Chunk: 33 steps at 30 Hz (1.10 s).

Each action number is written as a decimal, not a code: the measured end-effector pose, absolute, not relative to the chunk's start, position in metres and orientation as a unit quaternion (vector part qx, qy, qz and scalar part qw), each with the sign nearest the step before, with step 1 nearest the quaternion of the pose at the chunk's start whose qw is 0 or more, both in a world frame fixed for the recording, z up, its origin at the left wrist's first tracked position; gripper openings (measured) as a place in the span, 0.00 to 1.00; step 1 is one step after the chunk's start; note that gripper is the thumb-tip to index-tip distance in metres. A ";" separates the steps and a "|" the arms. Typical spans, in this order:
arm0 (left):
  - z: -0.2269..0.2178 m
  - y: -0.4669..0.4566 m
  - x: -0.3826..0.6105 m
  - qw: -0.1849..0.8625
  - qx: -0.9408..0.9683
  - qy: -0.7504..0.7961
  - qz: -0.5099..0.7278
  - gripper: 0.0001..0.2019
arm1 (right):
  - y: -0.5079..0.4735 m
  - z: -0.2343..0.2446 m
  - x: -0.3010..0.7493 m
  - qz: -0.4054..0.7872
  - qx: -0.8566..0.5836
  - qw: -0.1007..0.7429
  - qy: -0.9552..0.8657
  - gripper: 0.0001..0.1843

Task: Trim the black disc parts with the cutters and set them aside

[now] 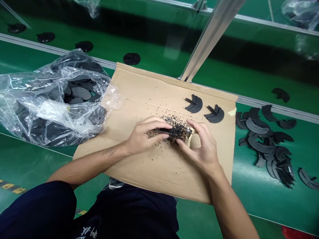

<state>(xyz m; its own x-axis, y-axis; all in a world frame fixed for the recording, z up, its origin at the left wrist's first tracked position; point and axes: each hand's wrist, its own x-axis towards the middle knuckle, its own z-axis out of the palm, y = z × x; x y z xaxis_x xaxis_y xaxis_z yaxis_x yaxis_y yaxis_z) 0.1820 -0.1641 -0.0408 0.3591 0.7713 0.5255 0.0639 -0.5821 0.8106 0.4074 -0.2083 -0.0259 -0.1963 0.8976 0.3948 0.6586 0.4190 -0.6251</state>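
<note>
Hands close together, low over a cardboard sheet (139, 172). Left hand (146, 136) curled narrow on thin black tweezers (166, 132). Right hand (200, 147) pinching a pale piece (188, 141), with most of it hidden by fingers. Black crumbs (174, 127) thick under both hands and spread thin over the cardboard. Just past the hands, on the cardboard, two black curved pieces (193, 104), side by side, each with small black sticks on it. Left of the cardboard, a clear plastic bag (25, 109), full of flat black pieces (81, 93). Right of the cardboard, on a green bench (259, 199), a messy heap of black curved pieces (259, 141). Only two pieces out on the cardboard, with many more in the bag and the heap.
</note>
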 end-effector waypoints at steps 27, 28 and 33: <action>-0.045 -0.158 0.178 0.321 0.778 0.225 0.491 0.09 | -0.207 -0.029 0.413 -0.013 -0.451 0.331 -0.829 0.26; -0.045 -0.158 0.178 0.323 0.779 0.223 0.490 0.09 | -0.207 -0.029 0.414 -0.013 -0.452 0.327 -0.830 0.25; -0.045 -0.158 0.178 0.332 0.781 0.216 0.484 0.10 | -0.207 -0.028 0.415 -0.032 -0.450 0.311 -0.836 0.25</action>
